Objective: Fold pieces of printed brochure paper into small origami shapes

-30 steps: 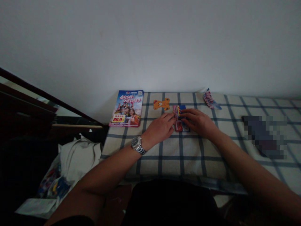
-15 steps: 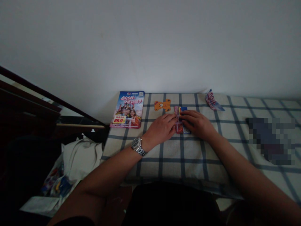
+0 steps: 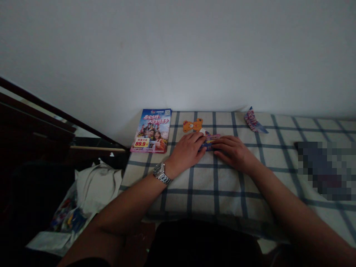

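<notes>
A small folded paper flyer (image 3: 209,143), printed in pink and blue, lies sideways on the checked cloth between my hands. My left hand (image 3: 188,150), with a metal watch on its wrist, pinches the flyer's left end. At the other end my right hand (image 3: 235,152) grips it with bent fingers and thumb. Fingers cover both ends, so only the middle strip shows. Just behind my left hand is an orange bear print (image 3: 191,125) on the cloth, partly covered by a white paper-like corner.
A stack of flyers (image 3: 152,129) lies at the back left. One folded, pointed flyer (image 3: 254,120) stands near the wall at the back right. A blurred dark object (image 3: 322,170) rests at far right. Beside the bed's left edge is a white bag (image 3: 97,185).
The folded flyer has turned from lengthwise to sideways, and less of it shows. Both hands stay close together on it. The view has shifted slightly.
</notes>
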Demonstrator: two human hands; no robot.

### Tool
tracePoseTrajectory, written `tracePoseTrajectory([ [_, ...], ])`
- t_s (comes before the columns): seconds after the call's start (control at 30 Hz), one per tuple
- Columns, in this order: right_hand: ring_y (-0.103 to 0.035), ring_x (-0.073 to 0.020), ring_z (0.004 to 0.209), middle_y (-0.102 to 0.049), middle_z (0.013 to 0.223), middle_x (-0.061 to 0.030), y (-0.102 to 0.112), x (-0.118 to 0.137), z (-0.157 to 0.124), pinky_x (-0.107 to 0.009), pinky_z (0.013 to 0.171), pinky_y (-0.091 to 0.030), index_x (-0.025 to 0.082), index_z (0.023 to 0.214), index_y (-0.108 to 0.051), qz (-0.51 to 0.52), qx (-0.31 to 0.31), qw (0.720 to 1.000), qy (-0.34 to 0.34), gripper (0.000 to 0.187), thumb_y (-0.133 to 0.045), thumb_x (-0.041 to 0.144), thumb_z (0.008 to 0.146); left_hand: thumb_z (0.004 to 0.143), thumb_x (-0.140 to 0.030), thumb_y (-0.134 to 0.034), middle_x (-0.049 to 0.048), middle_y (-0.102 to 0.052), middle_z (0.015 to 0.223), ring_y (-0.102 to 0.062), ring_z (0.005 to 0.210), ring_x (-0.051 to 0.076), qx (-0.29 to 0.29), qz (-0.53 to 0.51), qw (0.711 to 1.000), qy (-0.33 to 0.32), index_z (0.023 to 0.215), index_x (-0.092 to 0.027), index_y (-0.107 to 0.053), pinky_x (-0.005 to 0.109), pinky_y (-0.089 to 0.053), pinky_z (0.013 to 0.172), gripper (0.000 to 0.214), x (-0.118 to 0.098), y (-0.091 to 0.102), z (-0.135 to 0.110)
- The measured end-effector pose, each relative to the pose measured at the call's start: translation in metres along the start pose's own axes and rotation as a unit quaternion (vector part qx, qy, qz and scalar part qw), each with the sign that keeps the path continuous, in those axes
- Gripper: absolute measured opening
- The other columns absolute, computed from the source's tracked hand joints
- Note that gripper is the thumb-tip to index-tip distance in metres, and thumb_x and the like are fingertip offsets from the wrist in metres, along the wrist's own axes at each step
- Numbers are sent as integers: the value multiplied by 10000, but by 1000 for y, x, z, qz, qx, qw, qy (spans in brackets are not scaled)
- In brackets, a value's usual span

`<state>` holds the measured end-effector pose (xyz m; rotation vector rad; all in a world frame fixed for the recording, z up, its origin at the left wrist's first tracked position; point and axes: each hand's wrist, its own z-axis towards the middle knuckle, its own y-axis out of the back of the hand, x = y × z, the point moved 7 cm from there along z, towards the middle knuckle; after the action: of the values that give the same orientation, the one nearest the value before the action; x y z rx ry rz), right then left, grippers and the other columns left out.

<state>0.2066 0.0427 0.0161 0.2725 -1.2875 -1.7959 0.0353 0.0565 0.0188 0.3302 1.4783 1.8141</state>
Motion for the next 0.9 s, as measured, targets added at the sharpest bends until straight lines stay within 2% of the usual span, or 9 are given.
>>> tracePoseTrajectory([
  [0.23, -734, -308, 1168, -798, 1228, -112, 1, -2, 1, -520, 998, -603, 220, 1179, -757, -6, -23, 1000, 2, 178, -671, 269, 1032, 1046, -260, -624, 111, -609, 1469, -572, 1383, 283, -8, -31, 999, -14, 1444, -160, -589, 468, -487, 1225, 412, 9, -6, -1],
  [0.43, -725, -302, 1232, -770, 1315, -121, 1, -6, 0, -514, 1053, -609, 229, 1205, -757, 19, -17, 1000, -7, 204, -695, 289, 1020, 1058, -288, -616, 110, -614, 1455, -583, 1366, 283, -5, -41, 999, -36, 1452, -163, -586, 475, -514, 1200, 414, 7, -6, -1],
  [0.63, -723, -301, 1236, -757, 1339, -124, -2, -11, -2, -533, 1058, -613, 238, 1229, -757, 35, -10, 999, -18, 223, -689, 288, 1023, 1016, -359, -706, 108, -620, 1464, -597, 1357, 284, 2, -46, 998, -50, 1445, -173, -595, 480, -520, 1197, 480, 9, -1, -1],
  [0.9, -713, -306, 1249, -743, 1357, -126, -1, -9, -2, -537, 1071, -607, 246, 1278, -739, 35, -8, 999, -14, 278, -712, 301, 1007, 1063, -324, -618, 108, -627, 1449, -597, 1355, 278, 0, -56, 997, -52, 1431, -179, -622, 484, -530, 1182, 396, 9, -2, 0],
])
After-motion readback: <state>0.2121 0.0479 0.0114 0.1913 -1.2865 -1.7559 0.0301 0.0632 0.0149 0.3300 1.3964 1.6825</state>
